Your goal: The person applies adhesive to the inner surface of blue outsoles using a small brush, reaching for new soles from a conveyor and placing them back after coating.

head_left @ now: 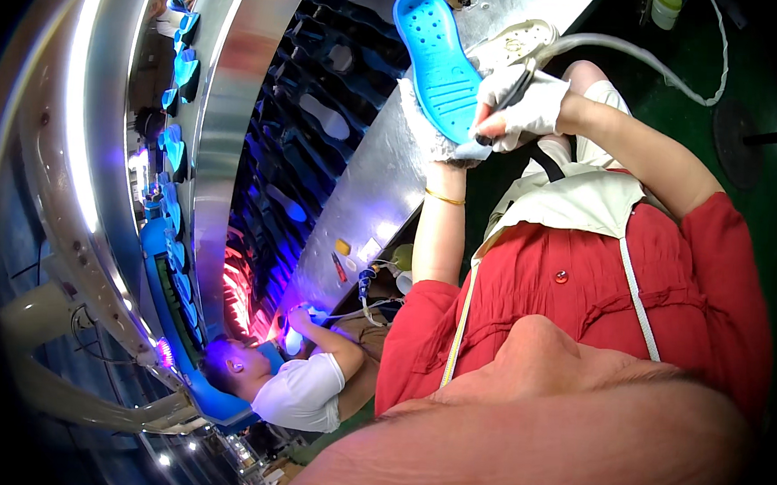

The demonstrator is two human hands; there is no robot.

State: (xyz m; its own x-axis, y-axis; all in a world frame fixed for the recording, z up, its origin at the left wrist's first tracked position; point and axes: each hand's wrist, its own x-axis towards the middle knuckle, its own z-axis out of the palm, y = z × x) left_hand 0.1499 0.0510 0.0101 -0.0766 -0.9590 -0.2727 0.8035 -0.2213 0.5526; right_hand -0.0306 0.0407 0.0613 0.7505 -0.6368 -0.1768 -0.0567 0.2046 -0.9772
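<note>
My left hand [427, 126], in a white glove, is wrapped around the edge and underside of a bright blue shoe sole [439, 61]. Round holes dot the sole's upper end, and ridges run across its lower end. A slim, dark-handled tool [518, 84] is gripped in my right hand [536, 105], whose white glove leaves some fingertips bare. That hand is at the sole's lower right edge. The tool's tip is too small to identify. Just behind my right hand, a cream perforated shoe piece [527, 37] lies on the metal bench [356, 184].
Left of the bench, a dark belt [313, 80] carries several soles. A pale hose [644, 58] curves off to the right. Further along sits a co-worker in a white shirt [306, 392], under purple light. A red-handled tool [340, 268] and a yellow block [343, 246] lie on the bench.
</note>
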